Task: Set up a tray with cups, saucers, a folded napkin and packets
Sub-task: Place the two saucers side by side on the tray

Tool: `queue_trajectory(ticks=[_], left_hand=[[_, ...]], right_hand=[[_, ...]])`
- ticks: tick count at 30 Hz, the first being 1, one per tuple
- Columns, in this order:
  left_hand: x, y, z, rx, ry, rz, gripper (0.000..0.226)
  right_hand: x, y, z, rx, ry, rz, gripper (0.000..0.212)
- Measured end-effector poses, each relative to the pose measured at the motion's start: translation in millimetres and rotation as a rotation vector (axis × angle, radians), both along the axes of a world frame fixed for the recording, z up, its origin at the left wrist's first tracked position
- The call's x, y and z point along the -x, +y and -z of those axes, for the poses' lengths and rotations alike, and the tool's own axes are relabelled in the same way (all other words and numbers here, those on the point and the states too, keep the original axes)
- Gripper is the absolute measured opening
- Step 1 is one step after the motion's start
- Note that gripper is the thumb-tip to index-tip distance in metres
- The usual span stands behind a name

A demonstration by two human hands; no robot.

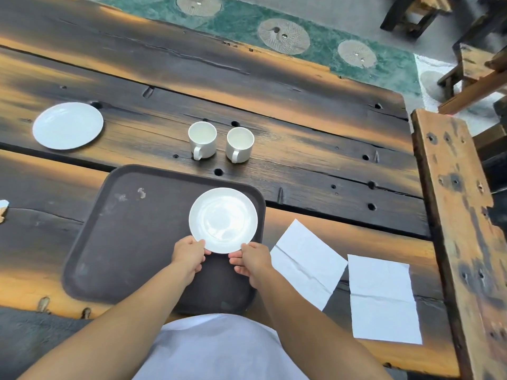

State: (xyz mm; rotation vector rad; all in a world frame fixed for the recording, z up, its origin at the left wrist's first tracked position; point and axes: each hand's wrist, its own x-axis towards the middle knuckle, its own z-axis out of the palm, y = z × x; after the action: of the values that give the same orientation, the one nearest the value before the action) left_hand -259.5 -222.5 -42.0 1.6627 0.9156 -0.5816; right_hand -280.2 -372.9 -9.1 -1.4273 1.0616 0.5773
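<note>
A dark brown tray (131,231) lies on the wooden table in front of me. A white saucer (223,220) sits at the tray's far right part. My left hand (189,256) pinches the saucer's near left rim and my right hand (251,260) pinches its near right rim. Beyond the tray stand two white cups (202,139) (239,144) side by side, handles toward me. A second white saucer (68,125) rests on the table at the far left. Two white napkins (307,263) (384,300) lie flat to the right of the tray.
A wooden bench (461,229) runs along the table's right end, with more wooden furniture (472,75) beyond it. A small pale object (3,208) shows at the left edge, cut off. The table's near edge is close to my body.
</note>
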Motion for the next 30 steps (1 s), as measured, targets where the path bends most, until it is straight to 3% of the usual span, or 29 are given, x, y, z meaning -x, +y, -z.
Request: queue_trajectory(ticks=[30], left_hand=[[-27.1,-11.5,18.7,-0.019,0.067,0.046,0.021]], right_hand=[[-24.2,-14.3,17.8,-0.032,0.070,0.045,0.023]])
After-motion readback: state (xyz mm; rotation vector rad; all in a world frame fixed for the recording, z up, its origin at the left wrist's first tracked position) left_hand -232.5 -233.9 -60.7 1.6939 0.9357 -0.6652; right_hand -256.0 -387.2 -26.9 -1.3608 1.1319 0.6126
